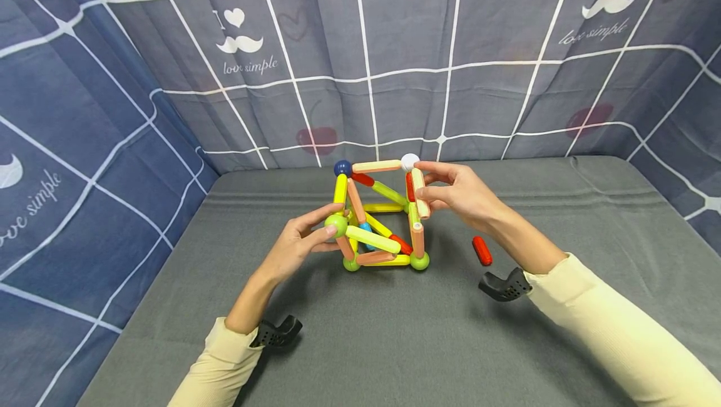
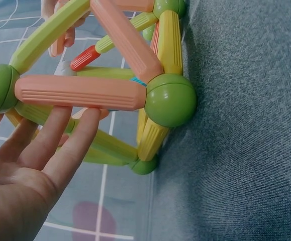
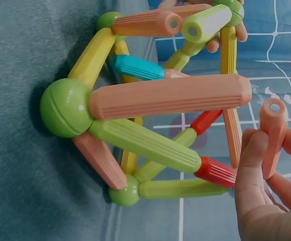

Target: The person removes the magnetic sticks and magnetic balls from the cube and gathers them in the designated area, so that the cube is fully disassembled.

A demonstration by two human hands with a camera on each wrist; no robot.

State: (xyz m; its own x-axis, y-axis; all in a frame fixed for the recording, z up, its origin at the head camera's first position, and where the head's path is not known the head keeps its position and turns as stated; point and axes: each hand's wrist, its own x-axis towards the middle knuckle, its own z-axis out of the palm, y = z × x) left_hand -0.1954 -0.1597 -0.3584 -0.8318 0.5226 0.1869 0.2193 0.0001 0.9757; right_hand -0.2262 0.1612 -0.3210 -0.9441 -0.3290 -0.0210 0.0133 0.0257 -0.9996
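Pinching salmon rod: right grip | long axis toward wearer | (left grip holds green ball)

Room across near cloth, rod frame blocking middle, curtain behind

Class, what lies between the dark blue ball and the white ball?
A peach stick spans the stretch between the dark blue ball and the white ball; the head view shows it.
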